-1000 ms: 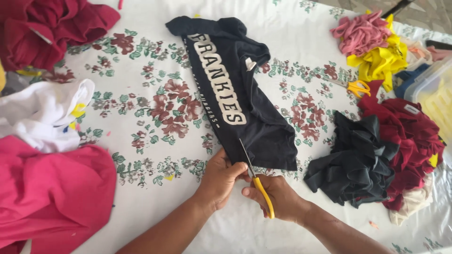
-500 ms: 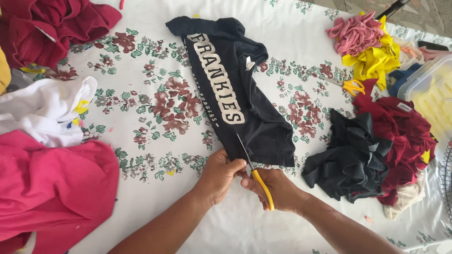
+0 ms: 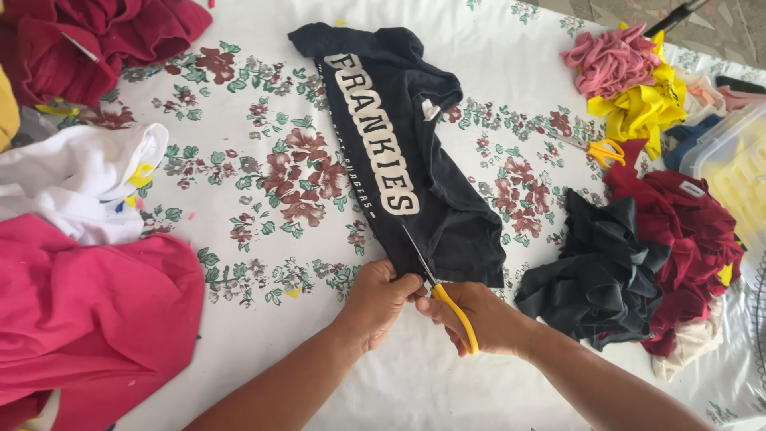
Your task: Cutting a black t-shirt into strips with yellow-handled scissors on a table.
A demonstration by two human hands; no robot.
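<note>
A dark navy folded shirt (image 3: 447,199) with cream lettering lies lengthwise on the flowered tablecloth (image 3: 263,183). My left hand (image 3: 379,297) pinches the shirt's near hem at its left corner. In my right hand (image 3: 483,319) are yellow-handled scissors (image 3: 443,291), their blades pointing up into the hem of the shirt, just right of the lettering.
A pink cloth (image 3: 88,311), a white cloth (image 3: 72,179) and dark red cloths (image 3: 88,40) lie at the left. At the right sit black scraps (image 3: 598,271), maroon scraps (image 3: 690,239), pink and yellow scraps (image 3: 630,80), a second pair of scissors (image 3: 600,149) and a clear plastic bin (image 3: 730,168).
The scissors have crept a little further into the shirt's hem. Both hands stay at the near edge; the view has shifted slightly.
</note>
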